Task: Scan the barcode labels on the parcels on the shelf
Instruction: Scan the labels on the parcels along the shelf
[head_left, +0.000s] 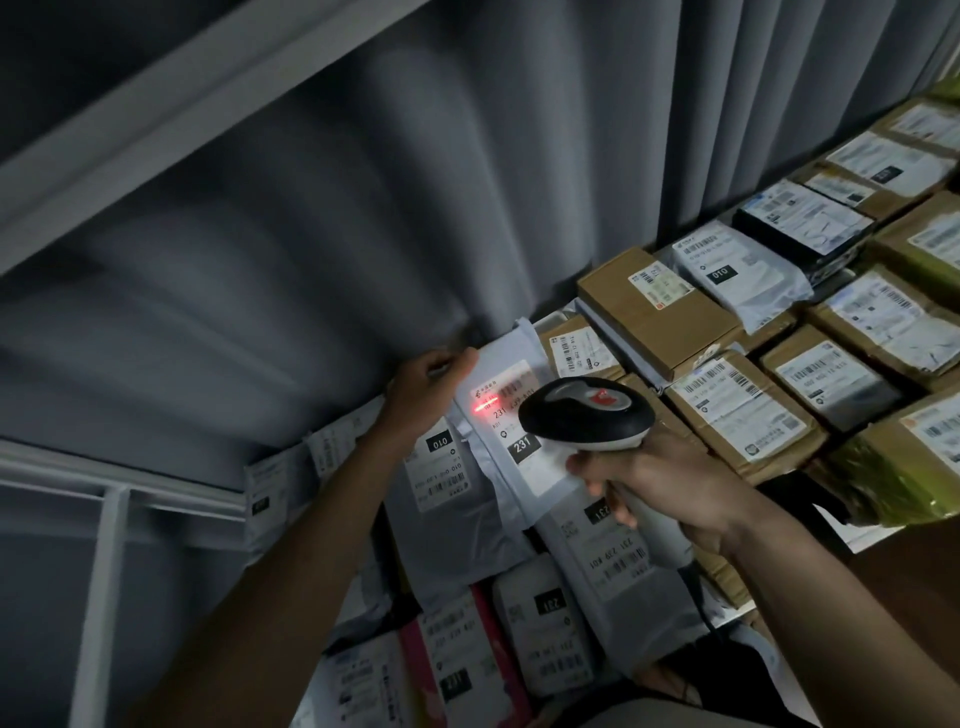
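Up behind the packed parcels, soft grey curtain folds leave dark open room. Left hand (429, 387) pinches the smooth white bag parcel (511, 415) at its top edge. Beside it, right hand (670, 480) grips the rounded scanner (587, 415); a red line glows on the label (506, 397).

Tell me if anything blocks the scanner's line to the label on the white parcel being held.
Nothing visible does. The scanner in the right hand points straight at the white parcel's label, where its red line shows. The left hand grips the parcel's upper left edge, clear of the label.
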